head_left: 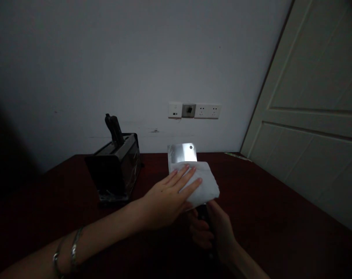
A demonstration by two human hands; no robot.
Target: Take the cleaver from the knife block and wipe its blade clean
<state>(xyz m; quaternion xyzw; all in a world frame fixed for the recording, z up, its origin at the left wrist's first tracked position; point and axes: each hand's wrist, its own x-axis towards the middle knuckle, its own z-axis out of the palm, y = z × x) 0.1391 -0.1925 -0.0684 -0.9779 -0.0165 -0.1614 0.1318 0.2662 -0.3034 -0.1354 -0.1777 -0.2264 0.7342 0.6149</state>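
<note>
knife partly hidden by white cloth, handle lost in shadow; left hand laid flat over cloth, fingers slightly spread; right hand curled round handle

We can read no text, label, brand, number or sign on anything in view here.

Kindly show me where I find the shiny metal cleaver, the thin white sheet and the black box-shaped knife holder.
Shiny metal cleaver (pixel 181 154), head view: bare upper blade.
Thin white sheet (pixel 204 184), head view: uncovered right portion.
Black box-shaped knife holder (pixel 128 164), head view: right side wall.
</note>
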